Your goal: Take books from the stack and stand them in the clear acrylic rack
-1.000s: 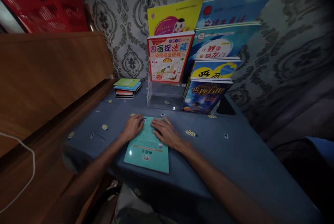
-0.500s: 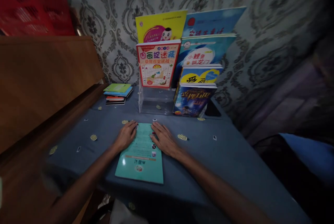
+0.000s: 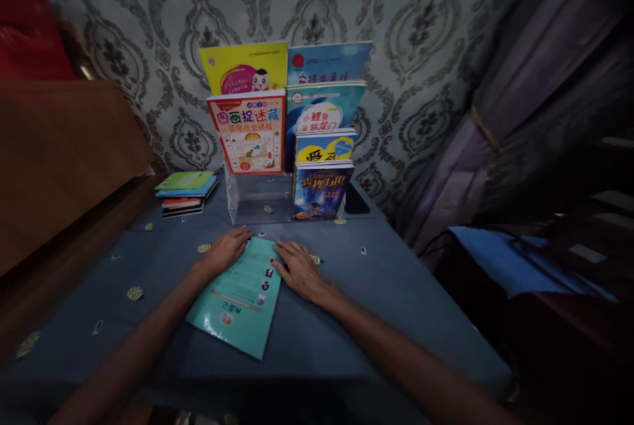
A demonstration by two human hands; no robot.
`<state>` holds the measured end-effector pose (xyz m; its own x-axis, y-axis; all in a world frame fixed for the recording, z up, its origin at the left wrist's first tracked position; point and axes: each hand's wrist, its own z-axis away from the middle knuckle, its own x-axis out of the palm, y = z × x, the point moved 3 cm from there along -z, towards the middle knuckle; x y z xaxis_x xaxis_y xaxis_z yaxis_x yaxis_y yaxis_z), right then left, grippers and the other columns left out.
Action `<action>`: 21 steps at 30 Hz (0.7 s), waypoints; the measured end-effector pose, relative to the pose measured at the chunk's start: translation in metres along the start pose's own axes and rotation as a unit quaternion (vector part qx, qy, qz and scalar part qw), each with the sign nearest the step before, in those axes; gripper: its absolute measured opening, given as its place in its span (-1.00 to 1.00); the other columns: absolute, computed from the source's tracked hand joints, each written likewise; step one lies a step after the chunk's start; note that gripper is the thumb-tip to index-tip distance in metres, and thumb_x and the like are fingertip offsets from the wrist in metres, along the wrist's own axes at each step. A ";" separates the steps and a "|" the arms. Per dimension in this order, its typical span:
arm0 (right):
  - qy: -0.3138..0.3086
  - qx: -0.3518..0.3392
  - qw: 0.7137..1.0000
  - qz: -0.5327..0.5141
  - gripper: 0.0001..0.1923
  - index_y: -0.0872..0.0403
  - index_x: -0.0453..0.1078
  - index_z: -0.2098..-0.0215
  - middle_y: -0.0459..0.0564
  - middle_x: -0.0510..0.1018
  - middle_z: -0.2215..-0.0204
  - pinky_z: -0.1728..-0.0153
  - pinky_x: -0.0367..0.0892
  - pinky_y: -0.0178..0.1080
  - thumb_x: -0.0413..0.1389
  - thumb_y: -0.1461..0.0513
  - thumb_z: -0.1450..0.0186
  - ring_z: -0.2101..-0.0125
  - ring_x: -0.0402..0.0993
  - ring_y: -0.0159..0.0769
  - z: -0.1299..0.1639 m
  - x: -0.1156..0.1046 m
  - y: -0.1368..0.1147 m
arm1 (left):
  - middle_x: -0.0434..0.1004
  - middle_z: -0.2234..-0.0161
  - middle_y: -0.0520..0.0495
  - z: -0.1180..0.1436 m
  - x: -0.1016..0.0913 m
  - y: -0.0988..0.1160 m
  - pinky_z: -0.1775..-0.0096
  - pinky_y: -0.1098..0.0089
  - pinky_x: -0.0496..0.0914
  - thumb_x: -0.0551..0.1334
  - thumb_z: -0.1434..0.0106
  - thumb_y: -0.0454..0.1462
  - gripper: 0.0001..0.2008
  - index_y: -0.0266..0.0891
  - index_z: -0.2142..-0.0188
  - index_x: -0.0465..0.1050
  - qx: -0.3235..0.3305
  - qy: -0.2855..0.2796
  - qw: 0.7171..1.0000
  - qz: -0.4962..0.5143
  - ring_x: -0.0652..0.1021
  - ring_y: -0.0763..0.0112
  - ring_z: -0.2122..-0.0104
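Booklet: a thin teal booklet [image 3: 236, 296] lies flat on the blue tablecloth [image 3: 396, 293], near the front edge, just before the clear stand.
Long axis: it runs from the near-left corner to the far-right corner, tilted clockwise against the table edge; the cover print reads upside down from the wearer's side.
Left hand: the left hand [image 3: 225, 252] rests palm down at the booklet's far left edge, fingers loosely apart and flat, gripping nothing.
Right hand: the right hand [image 3: 297, 270] lies palm down at the far right edge, fingers spread, tips on the cover; it clamps nothing.
Nearer hand: both touch the far end; the booklet's body lies toward the wearer from the fingers.
Stand: a clear acrylic stand [image 3: 257, 197] holds upright picture books [image 3: 247, 128]; its front left pocket shows no book.
Stack: a small pile of booklets [image 3: 185, 191] sits at the left.
Change: against one second earlier, the booklet has turned clockwise, and the view has swung right, bringing a curtain [image 3: 495, 148] in.
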<state>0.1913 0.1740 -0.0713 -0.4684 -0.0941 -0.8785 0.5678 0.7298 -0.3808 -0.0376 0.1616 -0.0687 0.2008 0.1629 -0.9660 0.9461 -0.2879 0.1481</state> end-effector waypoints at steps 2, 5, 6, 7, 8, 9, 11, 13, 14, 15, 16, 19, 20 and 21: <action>0.000 0.003 1.000 -0.015 -0.56 0.18 0.37 -0.22 0.24 0.45 -0.20 -0.21 0.23 0.02 0.01 0.17 -0.45 -0.21 0.31 -0.07 0.000 -0.002 0.003 | 0.43 -0.21 -0.19 -0.006 -0.003 0.005 -0.23 0.11 0.32 0.03 -0.43 -0.31 -0.62 -0.21 -0.17 0.42 0.012 -0.006 0.999 -0.031 0.42 0.18 -0.23; 0.005 0.003 1.000 -0.029 -0.58 0.14 0.40 -0.20 0.20 0.47 -0.18 -0.19 0.23 0.00 0.02 0.18 -0.44 -0.18 0.34 -0.08 -0.001 -0.001 0.006 | 0.47 -0.15 -0.20 -0.008 -0.008 0.014 -0.18 0.09 0.35 0.07 -0.41 -0.34 -0.66 -0.20 -0.11 0.45 0.010 0.006 0.996 -0.087 0.45 0.14 -0.17; 0.008 0.002 0.999 -0.032 -0.59 0.13 0.40 -0.20 0.19 0.48 -0.18 -0.18 0.24 0.00 0.02 0.17 -0.44 -0.17 0.35 -0.08 -0.001 -0.001 0.007 | 0.49 -0.12 -0.21 -0.008 -0.009 0.017 -0.14 0.09 0.37 0.08 -0.41 -0.35 -0.67 -0.20 -0.09 0.46 0.005 0.012 0.994 -0.105 0.46 0.13 -0.14; 0.012 0.001 0.999 -0.034 -0.59 0.12 0.40 -0.20 0.19 0.48 -0.18 -0.18 0.24 0.01 0.01 0.17 -0.44 -0.17 0.35 -0.08 -0.001 0.000 0.007 | 0.49 -0.08 -0.21 -0.007 -0.010 0.020 -0.10 0.09 0.39 0.08 -0.40 -0.35 -0.68 -0.20 -0.08 0.46 -0.003 0.016 0.993 -0.121 0.48 0.12 -0.10; 0.015 -0.002 0.999 -0.036 -0.59 0.11 0.40 -0.20 0.18 0.48 -0.18 -0.18 0.24 0.03 0.01 0.16 -0.45 -0.17 0.35 -0.07 -0.001 0.000 0.008 | 0.50 -0.05 -0.22 -0.006 -0.011 0.023 -0.07 0.10 0.41 0.08 -0.40 -0.35 -0.69 -0.20 -0.06 0.46 -0.011 0.019 0.991 -0.133 0.49 0.11 -0.06; 0.018 -0.003 0.999 -0.039 -0.59 0.10 0.40 -0.20 0.19 0.48 -0.18 -0.18 0.24 0.04 0.01 0.16 -0.44 -0.17 0.35 -0.06 -0.001 0.001 0.009 | 0.49 -0.02 -0.22 -0.004 -0.011 0.026 -0.03 0.10 0.42 0.08 -0.40 -0.36 -0.70 -0.21 -0.05 0.46 -0.020 0.023 0.990 -0.140 0.49 0.11 -0.03; 0.020 -0.006 0.999 -0.047 -0.59 0.09 0.41 -0.20 0.19 0.48 -0.18 -0.17 0.24 0.06 0.01 0.18 -0.43 -0.17 0.35 -0.05 -0.002 0.003 0.011 | 0.48 0.02 -0.21 -0.003 -0.010 0.033 0.02 0.12 0.42 0.07 -0.40 -0.36 -0.71 -0.20 -0.04 0.46 -0.039 0.031 0.988 -0.143 0.49 0.12 0.03; 0.024 -0.007 0.998 -0.061 -0.60 0.09 0.42 -0.18 0.18 0.49 -0.17 -0.17 0.24 0.06 0.01 0.22 -0.42 -0.16 0.36 -0.05 -0.003 0.005 0.014 | 0.48 0.05 -0.18 -0.002 -0.007 0.040 0.04 0.17 0.43 0.07 -0.40 -0.36 -0.72 -0.18 -0.02 0.46 -0.050 0.037 0.989 -0.136 0.48 0.15 0.06; 0.029 -0.008 0.997 -0.071 -0.61 0.08 0.43 -0.17 0.17 0.50 -0.16 -0.16 0.25 0.06 0.01 0.23 -0.42 -0.16 0.36 -0.06 -0.003 0.006 0.017 | 0.48 0.07 -0.16 -0.001 -0.006 0.044 0.04 0.19 0.42 0.08 -0.40 -0.35 -0.73 -0.17 -0.02 0.46 -0.050 0.039 0.990 -0.129 0.48 0.17 0.07; 0.034 -0.008 0.996 -0.082 -0.61 0.07 0.43 -0.16 0.16 0.51 -0.16 -0.16 0.25 0.06 0.00 0.25 -0.41 -0.16 0.37 -0.08 -0.004 0.008 0.019 | 0.48 0.08 -0.15 -0.001 -0.004 0.047 0.04 0.21 0.42 0.08 -0.40 -0.34 -0.73 -0.17 -0.01 0.46 -0.047 0.040 0.991 -0.121 0.48 0.18 0.07; 0.040 -0.007 0.995 -0.095 -0.61 0.06 0.44 -0.15 0.14 0.52 -0.15 -0.16 0.25 0.05 0.00 0.27 -0.41 -0.16 0.37 -0.09 -0.005 0.009 0.022 | 0.48 0.09 -0.14 0.000 -0.002 0.051 0.04 0.22 0.42 0.08 -0.41 -0.33 -0.73 -0.16 -0.02 0.46 -0.041 0.041 0.992 -0.110 0.48 0.19 0.08; 0.053 -0.002 0.988 -0.144 -0.61 0.03 0.47 -0.11 0.10 0.57 -0.09 -0.16 0.27 0.04 -0.01 0.31 -0.38 -0.12 0.42 -0.12 -0.008 0.014 0.030 | 0.48 0.04 -0.14 0.001 0.005 0.060 -0.01 0.19 0.42 0.07 -0.42 -0.31 -0.71 -0.15 -0.05 0.45 -0.011 0.050 0.996 -0.070 0.48 0.21 0.05; 0.057 0.002 0.985 -0.161 -0.61 0.03 0.48 -0.10 0.09 0.58 -0.07 -0.15 0.29 0.04 -0.01 0.31 -0.37 -0.10 0.44 -0.12 -0.010 0.015 0.033 | 0.48 0.02 -0.15 0.002 0.007 0.062 -0.03 0.18 0.41 0.07 -0.43 -0.30 -0.70 -0.15 -0.07 0.45 0.001 0.053 0.997 -0.056 0.48 0.19 0.03; 0.060 0.006 0.982 -0.176 -0.61 0.02 0.49 -0.09 0.08 0.59 -0.06 -0.14 0.30 0.03 -0.01 0.31 -0.37 -0.09 0.46 -0.13 -0.011 0.016 0.036 | 0.47 -0.01 -0.16 0.003 0.008 0.065 -0.05 0.16 0.41 0.07 -0.43 -0.29 -0.69 -0.16 -0.09 0.44 0.015 0.056 0.997 -0.042 0.48 0.18 0.00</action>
<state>0.1972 0.2061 -0.0960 -0.7135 -0.2583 -0.6514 0.3638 0.6579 -0.6594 0.0245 0.1413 -0.0679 0.1488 0.2915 -0.9449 0.9535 -0.2955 0.0590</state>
